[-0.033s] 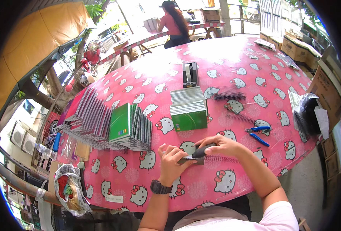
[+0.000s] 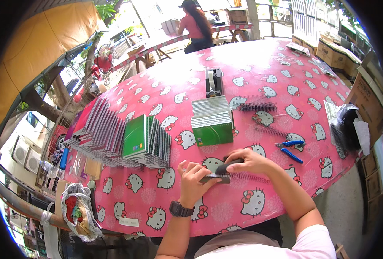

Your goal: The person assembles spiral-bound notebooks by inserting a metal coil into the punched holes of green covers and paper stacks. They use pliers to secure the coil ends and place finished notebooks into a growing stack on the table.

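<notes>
My left hand [image 2: 194, 179] pinches a small notebook [image 2: 219, 180], seen nearly edge-on with a dark side facing me, just above the near part of the table. From the notebook's edge a thin dark spiral coil [image 2: 249, 177] runs out to the right. My right hand [image 2: 247, 161] is closed round a dark, rounded object [image 2: 230, 166] and presses it against the coil at the notebook's edge. What exactly that object is, I cannot make out. Beyond my hands stands a stack of green-covered notebooks [image 2: 213, 133].
Left are rows of spiral-bound green notebooks [image 2: 135, 136] and pink notebooks [image 2: 87, 117]. A tape dispenser [image 2: 214, 83] stands behind the stack. Loose coils [image 2: 257, 105] and blue-handled pliers [image 2: 291, 152] lie right. A plastic bag [image 2: 77, 211] hangs near left; another person [image 2: 195, 26] works beyond.
My right hand and the dark object have shifted slightly up along the notebook's edge. My left hand stays in place.
</notes>
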A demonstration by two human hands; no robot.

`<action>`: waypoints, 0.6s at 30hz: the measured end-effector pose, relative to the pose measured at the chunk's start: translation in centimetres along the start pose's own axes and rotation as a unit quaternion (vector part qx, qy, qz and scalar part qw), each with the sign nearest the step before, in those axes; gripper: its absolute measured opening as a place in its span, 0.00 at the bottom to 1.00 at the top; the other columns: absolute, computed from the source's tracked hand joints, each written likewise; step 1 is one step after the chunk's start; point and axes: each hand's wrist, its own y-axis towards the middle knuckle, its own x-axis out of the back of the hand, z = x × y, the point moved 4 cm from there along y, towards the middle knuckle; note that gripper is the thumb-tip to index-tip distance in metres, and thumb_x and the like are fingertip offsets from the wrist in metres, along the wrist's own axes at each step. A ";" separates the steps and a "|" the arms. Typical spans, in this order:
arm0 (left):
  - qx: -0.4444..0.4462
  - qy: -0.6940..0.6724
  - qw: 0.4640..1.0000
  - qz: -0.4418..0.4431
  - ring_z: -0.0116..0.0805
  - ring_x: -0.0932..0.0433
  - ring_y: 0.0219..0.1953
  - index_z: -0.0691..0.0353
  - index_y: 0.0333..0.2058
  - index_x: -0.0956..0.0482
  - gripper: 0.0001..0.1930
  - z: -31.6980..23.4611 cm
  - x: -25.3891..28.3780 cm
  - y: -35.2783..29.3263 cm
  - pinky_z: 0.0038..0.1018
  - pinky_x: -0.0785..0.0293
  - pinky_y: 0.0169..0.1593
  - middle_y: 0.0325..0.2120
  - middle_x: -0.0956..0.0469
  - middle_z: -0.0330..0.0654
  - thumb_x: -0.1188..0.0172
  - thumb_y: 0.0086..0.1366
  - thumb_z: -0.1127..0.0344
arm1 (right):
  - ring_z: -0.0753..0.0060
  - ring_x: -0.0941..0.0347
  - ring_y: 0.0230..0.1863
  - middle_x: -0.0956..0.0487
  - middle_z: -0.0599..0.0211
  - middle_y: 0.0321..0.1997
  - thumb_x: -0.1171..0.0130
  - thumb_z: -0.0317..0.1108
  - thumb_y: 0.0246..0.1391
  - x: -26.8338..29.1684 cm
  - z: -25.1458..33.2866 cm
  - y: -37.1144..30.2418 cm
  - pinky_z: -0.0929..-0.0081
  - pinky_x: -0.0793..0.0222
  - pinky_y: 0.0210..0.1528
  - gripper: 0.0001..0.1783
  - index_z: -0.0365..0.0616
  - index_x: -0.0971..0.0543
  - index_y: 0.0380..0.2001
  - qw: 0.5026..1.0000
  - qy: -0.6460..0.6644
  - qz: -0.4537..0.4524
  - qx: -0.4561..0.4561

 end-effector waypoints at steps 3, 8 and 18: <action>-0.004 0.010 1.000 -0.017 0.33 0.27 0.34 0.54 0.22 0.22 0.16 -0.1 0.1 0.0 0.42 0.48 0.57 0.23 0.25 0.33 0.26 0.39 0.54 | 0.71 0.30 0.50 0.22 0.58 0.48 0.35 0.47 0.49 0.4 -0.9 0.1 0.71 0.36 0.53 0.25 0.37 0.20 0.42 0.995 0.080 -0.026 0.043; 0.035 0.027 0.999 -0.023 0.31 0.28 0.33 0.55 0.23 0.20 0.15 -0.5 -0.2 -0.3 0.37 0.48 0.54 0.21 0.26 0.31 0.26 0.40 0.55 | 0.56 0.34 0.54 0.30 0.51 0.57 0.29 0.44 0.39 1.6 1.5 -1.1 0.62 0.36 0.56 0.25 0.45 0.20 0.42 0.956 -0.193 -0.148 0.167; 0.013 0.033 0.999 0.000 0.32 0.28 0.32 0.54 0.25 0.21 0.13 0.2 0.0 -0.2 0.41 0.45 0.53 0.21 0.26 0.32 0.30 0.45 0.55 | 0.51 0.45 0.63 0.40 0.56 0.65 0.27 0.37 0.28 -4.6 4.2 -5.3 0.57 0.42 0.55 0.31 0.56 0.24 0.42 0.792 -0.509 -0.169 0.293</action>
